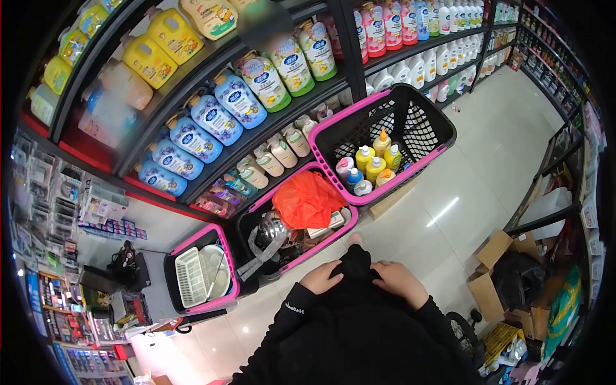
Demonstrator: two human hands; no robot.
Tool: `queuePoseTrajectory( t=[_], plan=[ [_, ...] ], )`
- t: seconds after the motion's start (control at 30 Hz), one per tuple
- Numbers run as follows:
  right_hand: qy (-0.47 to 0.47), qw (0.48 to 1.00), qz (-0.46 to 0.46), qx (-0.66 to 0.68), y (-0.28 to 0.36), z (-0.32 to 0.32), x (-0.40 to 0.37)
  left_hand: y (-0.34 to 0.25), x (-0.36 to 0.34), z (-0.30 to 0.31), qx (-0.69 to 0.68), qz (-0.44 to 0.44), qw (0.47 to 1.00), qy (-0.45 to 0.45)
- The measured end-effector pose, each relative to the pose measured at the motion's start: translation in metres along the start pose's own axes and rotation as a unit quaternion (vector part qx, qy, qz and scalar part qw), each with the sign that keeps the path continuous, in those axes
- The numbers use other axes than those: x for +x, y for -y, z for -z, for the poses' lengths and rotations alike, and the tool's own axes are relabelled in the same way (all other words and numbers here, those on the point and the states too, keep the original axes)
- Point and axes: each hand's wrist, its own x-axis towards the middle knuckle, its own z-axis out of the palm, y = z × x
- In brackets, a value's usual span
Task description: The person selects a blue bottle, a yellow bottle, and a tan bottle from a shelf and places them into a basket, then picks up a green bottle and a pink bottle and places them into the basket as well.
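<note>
Head view, black garment (pixel 357 264), pink basket (pixel 330 237) ahead

We are listing: black garment (pixel 357 285), matt soft cloth; baskets (pixel 425 131), black plastic mesh with glossy pink plastic rims; orange bag (pixel 308 199), thin crinkled plastic, shiny; detergent bottles (pixel 215 119), smooth glossy plastic; floor (pixel 468 186), polished tile reflecting light; boxes (pixel 495 248), matt brown cardboard.

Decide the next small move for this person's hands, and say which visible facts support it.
Probably free one hand: both the left hand and the right hand rest on the black garment, with no goods in them. The middle basket, with the orange bag on top, stands nearest, so the right hand could lift and reach towards its pink rim.
</note>
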Motion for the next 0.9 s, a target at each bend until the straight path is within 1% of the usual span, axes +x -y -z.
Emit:
queuePoseTrajectory(
  t=[0.07,0.13,0.17,0.23,0.27,0.33,0.37,0.43,0.47,0.5,0.53,0.57,0.63,0.7,0.83,0.87,0.9],
  plan=[
    [0.002,1.000,-0.001,-0.003,0.002,0.001,0.001,0.001,-0.003,-0.001,0.004,-0.001,1.000,-0.012],
    [0.023,1.000,-0.001,0.001,0.005,0.005,0.006,-0.004,-0.005,0.003,-0.023,0.017,0.999,-0.025],
    [0.031,0.999,0.011,-0.002,0.007,0.006,0.008,-0.003,-0.006,0.003,-0.027,0.026,0.999,-0.037],
    [0.017,1.000,0.025,0.004,0.010,0.005,0.012,-0.002,-0.010,0.004,-0.022,0.011,0.998,-0.051],
    [0.026,0.999,0.040,0.001,0.011,0.007,0.015,-0.003,-0.012,0.005,-0.025,0.022,0.997,-0.065],
    [0.041,0.998,0.036,0.020,0.016,0.011,0.021,-0.005,-0.015,0.010,-0.040,0.037,0.997,-0.048],
    [0.047,0.998,0.050,0.015,0.020,0.015,0.024,-0.003,-0.016,0.011,-0.042,0.044,0.996,-0.063],
    [0.052,0.997,0.060,-0.001,0.029,0.024,0.032,0.007,-0.016,0.011,-0.024,0.048,0.997,-0.053],
    [0.056,0.996,0.075,-0.007,0.031,0.026,0.036,0.015,-0.016,0.009,-0.023,0.034,0.997,-0.072],
    [0.069,0.995,0.067,-0.009,0.032,0.026,0.041,0.020,-0.017,0.009,-0.022,0.041,0.995,-0.086],
    [0.081,0.995,0.058,-0.011,0.034,0.026,0.046,0.026,-0.018,0.010,-0.018,0.029,0.995,-0.093],
    [0.082,0.994,0.070,-0.015,0.038,0.026,0.052,0.032,-0.019,0.012,-0.014,0.017,0.995,-0.098],
    [0.105,0.992,0.064,-0.026,0.046,0.026,0.066,0.040,-0.024,0.021,-0.025,0.037,0.994,-0.102],
    [0.113,0.990,0.079,-0.041,0.053,0.020,0.084,0.054,-0.030,0.027,-0.028,0.033,0.992,-0.115],
    [0.135,0.984,0.098,-0.056,0.083,0.007,0.123,0.078,-0.052,0.054,-0.049,0.057,0.992,-0.106],
    [0.134,0.984,0.102,-0.059,0.090,0.001,0.134,0.089,-0.056,0.057,-0.050,0.048,0.991,-0.114],
    [0.130,0.981,0.131,-0.061,0.096,-0.006,0.145,0.096,-0.061,0.066,-0.048,0.047,0.991,-0.117]
  ],
)
